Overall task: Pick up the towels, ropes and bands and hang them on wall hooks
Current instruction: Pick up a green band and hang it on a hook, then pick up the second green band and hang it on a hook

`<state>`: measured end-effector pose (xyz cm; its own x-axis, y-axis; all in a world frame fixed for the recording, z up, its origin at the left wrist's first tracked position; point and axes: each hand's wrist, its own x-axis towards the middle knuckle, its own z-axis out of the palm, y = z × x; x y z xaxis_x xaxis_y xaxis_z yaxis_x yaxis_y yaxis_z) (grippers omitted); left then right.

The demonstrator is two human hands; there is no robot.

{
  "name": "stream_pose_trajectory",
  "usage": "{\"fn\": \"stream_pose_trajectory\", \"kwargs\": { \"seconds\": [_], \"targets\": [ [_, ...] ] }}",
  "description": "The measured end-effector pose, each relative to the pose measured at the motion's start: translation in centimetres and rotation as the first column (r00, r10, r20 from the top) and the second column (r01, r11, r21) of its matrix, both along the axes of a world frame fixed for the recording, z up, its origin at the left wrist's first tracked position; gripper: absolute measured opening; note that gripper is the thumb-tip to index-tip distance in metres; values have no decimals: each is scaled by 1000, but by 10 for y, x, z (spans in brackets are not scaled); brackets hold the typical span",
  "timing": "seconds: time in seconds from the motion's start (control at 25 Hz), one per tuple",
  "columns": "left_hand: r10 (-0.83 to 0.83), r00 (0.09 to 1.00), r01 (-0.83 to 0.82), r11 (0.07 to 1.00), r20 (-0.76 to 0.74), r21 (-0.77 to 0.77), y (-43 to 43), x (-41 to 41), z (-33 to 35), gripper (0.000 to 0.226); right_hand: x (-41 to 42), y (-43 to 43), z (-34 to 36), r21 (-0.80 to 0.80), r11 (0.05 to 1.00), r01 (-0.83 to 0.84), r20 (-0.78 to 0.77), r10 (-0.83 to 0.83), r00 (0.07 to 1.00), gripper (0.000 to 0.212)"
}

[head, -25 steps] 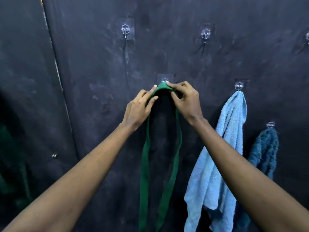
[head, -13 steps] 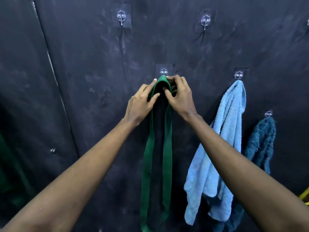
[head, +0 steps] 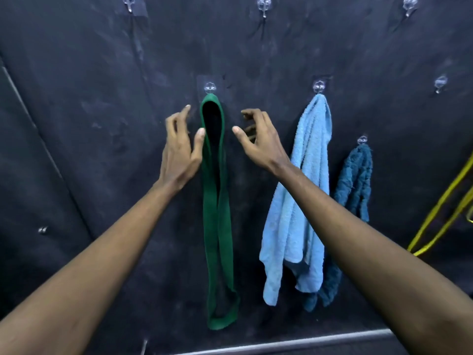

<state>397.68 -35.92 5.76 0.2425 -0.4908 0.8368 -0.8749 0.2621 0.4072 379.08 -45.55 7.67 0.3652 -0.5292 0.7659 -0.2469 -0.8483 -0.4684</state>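
Observation:
A green band [head: 217, 201] hangs as a long loop from a clear wall hook [head: 210, 87] in the middle of the black wall. My left hand [head: 180, 147] is just left of the band's top, fingers spread, thumb close to or touching the band's edge. My right hand [head: 258, 139] hovers to the right of the band, fingers loosely curled, holding nothing. A light blue towel [head: 299, 201] hangs from the hook [head: 319, 86] to the right. A dark teal towel [head: 354, 185] hangs from a lower hook [head: 362, 140] beyond it.
Bare clear hooks sit along the top [head: 263, 5] and at the right [head: 440, 83]. A yellow band [head: 440, 213] hangs at the right edge. A grey bar [head: 294, 344] runs along the bottom of the wall.
Both hands have let go of the green band's top and moved apart to either side. The band now hangs on its own from the hook. The view has moved closer and lower.

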Motion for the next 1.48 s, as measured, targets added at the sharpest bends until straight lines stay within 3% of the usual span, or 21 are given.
{"fn": "stream_pose_trajectory", "kwargs": {
  "seconds": [0.08, 0.2, 0.28, 0.4, 0.52, 0.68, 1.08, 1.48],
  "targets": [
    [-26, 986, 34, 998, 164, -44, 7, -19, -8, 43, -29, -2, -12, -19, 997, 71, -46, -71, 996, 34],
    [-210, 893, 169, 976, 397, 134, 2, -74, -22, 30, -99, -8, -32, -2, 980, 199, -106, -198, 974, 29],
    [-342, 871, 228, 918, 353, 324, -13, -118, -28, 28, -163, -9, -43, 41, 951, 308, -141, -299, 944, 28],
    [-489, 862, 345, 759, 135, 552, -48, -183, -34, 39, -277, -8, -58, 132, 854, 504, -228, -468, 854, 33],
    [-557, 830, 430, 670, 28, 606, -76, -264, -35, 50, -408, 12, -66, 294, 628, 721, -365, -623, 692, 49],
    [-640, 767, 469, 602, 39, 647, -109, -364, -36, 53, -552, 69, -70, 396, 380, 836, -483, -688, 541, 63],
    [-858, 510, 632, 323, -64, 704, -198, -635, -38, 53, -779, 192, -65, 429, -93, 898, -593, -779, 203, 74],
    [-988, 107, 694, -6, -111, 720, -243, -912, -59, 53, -932, 264, -91, 444, -495, 747, -651, -751, -111, 73]
  ]
}}
